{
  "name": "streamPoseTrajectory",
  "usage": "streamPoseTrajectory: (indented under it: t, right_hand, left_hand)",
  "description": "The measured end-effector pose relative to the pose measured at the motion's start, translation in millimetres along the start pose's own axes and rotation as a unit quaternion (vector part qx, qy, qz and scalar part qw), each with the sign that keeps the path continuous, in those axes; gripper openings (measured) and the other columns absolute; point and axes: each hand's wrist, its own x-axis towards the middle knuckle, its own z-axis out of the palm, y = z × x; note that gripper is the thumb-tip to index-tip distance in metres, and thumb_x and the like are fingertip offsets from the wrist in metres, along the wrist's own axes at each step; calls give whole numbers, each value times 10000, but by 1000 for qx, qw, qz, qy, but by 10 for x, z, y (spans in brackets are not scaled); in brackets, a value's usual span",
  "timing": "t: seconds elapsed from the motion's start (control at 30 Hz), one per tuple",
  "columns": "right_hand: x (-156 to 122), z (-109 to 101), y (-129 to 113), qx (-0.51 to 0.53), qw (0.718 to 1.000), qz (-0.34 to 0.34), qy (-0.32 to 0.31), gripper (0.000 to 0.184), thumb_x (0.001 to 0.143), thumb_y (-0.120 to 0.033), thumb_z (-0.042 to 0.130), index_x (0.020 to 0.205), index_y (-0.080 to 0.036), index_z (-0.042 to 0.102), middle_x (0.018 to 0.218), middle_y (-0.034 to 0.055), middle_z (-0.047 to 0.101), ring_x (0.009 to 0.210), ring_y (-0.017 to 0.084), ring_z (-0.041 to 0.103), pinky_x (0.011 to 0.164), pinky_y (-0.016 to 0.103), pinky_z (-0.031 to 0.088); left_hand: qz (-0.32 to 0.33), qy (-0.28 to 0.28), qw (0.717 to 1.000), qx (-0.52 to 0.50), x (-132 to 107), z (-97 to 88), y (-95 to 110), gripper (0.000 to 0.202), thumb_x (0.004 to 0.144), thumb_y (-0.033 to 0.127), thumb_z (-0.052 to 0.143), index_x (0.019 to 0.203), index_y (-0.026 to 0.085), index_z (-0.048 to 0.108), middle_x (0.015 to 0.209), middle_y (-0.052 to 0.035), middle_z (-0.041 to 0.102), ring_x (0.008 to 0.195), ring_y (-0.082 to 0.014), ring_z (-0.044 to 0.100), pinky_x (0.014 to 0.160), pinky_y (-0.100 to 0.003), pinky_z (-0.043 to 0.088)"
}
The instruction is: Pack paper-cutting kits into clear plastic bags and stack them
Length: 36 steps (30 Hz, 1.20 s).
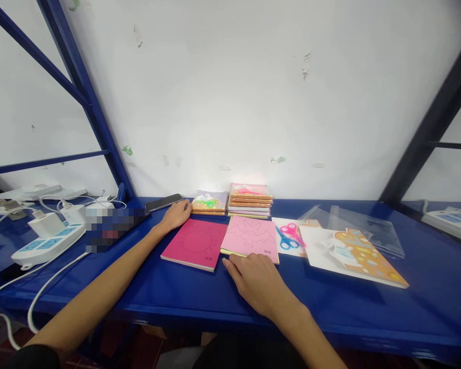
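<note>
My left hand (176,214) lies on the blue table with its fingers loosely stretched out, the tips beside a short stack of packaged craft sets (209,203). My right hand (258,282) rests palm down at the near edge of a stack of pink paper sheets (249,234), thumb apart, fingertips partly hidden. A bat outline is printed on the top pink sheet. Left of it lies a magenta paper stack (194,243) with a faint round outline. Blue scissors (287,239) and pink scissors (294,233) lie to the right on a white card.
A taller stack of packaged sets (250,201) stands by the wall. At right are a printed cardboard sheet (353,253) and clear plastic sleeves (384,233). A phone (163,203), a power strip (48,246) and white cables are at left. Blue frame posts (96,118) flank the table.
</note>
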Motion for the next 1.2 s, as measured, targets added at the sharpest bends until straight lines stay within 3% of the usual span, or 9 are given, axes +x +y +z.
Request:
streamPoseTrajectory:
  t: [1.2]
  right_hand:
    - [-9, -3, -1, -1, 1000, 0, 6, 413, 1082, -377, 398, 853, -226, 707, 784, 69, 761, 699, 249, 700, 580, 338, 215]
  left_hand:
    - [3, 2, 1000, 7, -2, -5, 23, 286, 982, 363, 369, 780, 239, 529, 877, -95, 715, 833, -283, 672, 727, -345, 430]
